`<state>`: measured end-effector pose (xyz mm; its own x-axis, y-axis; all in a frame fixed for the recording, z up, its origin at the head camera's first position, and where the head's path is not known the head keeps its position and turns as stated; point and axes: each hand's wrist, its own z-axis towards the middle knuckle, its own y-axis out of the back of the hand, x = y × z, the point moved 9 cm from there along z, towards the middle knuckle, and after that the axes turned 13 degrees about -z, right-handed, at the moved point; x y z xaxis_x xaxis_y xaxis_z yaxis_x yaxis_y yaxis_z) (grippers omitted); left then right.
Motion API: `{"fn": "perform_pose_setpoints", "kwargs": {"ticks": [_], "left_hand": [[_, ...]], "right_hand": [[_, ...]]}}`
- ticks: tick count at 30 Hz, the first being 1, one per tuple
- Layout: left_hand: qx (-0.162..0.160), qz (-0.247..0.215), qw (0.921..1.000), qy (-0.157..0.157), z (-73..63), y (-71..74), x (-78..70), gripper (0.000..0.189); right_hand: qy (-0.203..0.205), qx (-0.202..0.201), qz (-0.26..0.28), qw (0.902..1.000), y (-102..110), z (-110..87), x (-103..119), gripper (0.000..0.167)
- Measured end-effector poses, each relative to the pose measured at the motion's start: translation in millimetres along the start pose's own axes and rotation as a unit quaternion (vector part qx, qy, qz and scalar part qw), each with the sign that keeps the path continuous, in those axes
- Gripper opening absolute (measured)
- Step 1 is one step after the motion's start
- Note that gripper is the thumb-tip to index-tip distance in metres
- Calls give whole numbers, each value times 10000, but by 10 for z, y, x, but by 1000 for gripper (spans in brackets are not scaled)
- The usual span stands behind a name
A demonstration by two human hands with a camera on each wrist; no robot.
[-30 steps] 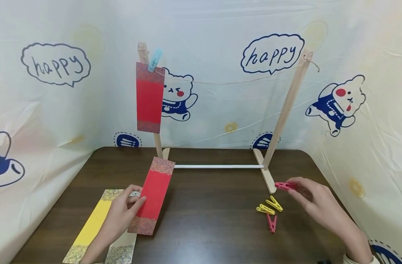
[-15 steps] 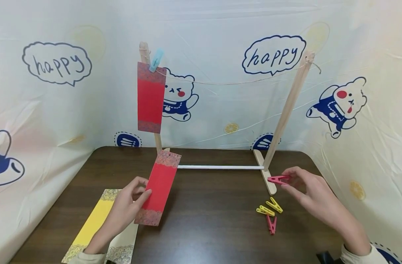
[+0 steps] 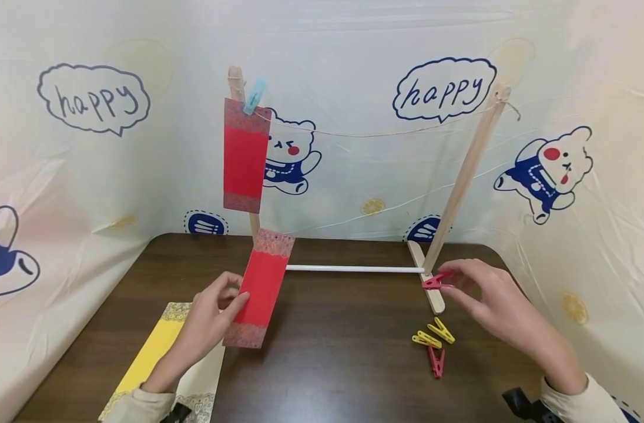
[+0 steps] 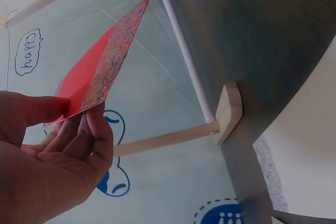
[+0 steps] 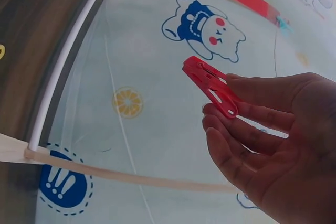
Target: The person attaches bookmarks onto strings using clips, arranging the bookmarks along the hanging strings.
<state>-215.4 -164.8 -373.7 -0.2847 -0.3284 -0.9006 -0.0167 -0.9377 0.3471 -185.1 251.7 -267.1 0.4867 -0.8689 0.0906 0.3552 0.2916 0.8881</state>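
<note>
My left hand point(image 3: 208, 320) pinches a red card with patterned end bands point(image 3: 262, 282) by its left edge, thumb in front and fingers behind. The card is tilted and raised over the table. In my right hand point(image 3: 499, 305) a red clothespin point(image 5: 212, 85) is pinched between thumb and fingers, in front of the right post's foot. Another red card point(image 3: 246, 155) hangs at the left end of a string point(image 3: 364, 136), fixed by a light blue clothespin point(image 3: 255, 96). Two yellow clothespins point(image 3: 426, 339) and a red clothespin point(image 3: 436, 362) lie on the table below my right hand.
A yellow card point(image 3: 147, 355) and a cream card point(image 3: 203, 376) lie at the table's left front, partly under my left arm. Wooden posts point(image 3: 467, 179) carry the string, with a white rod point(image 3: 354, 268) joining their feet. A printed curtain point(image 3: 354, 53) surrounds the table.
My left hand has lifted the red card up and slightly right. My right hand has moved the red clothespin left and a little higher. The hanging card stays on the string.
</note>
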Motion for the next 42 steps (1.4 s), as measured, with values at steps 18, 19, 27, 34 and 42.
{"fn": "perform_pose_setpoints", "kwargs": {"ticks": [18,19,27,34,42], "left_hand": [[-94,57,9989,-452,243,39,-294,27],[-101,53,9988,-470,254,41,-307,27],[-136,30,9987,-494,324,59,-399,31],[-98,-22,9987,-507,391,71,-467,31],[-181,-31,9976,-661,468,101,-548,34]], "right_hand": [[381,-397,-194,9983,199,316,210,35],[428,-404,-194,9981,207,330,225,35],[675,-333,-127,9971,253,422,323,31],[883,-480,-64,9949,323,522,411,35],[922,-583,0,9940,401,674,492,47]]}}
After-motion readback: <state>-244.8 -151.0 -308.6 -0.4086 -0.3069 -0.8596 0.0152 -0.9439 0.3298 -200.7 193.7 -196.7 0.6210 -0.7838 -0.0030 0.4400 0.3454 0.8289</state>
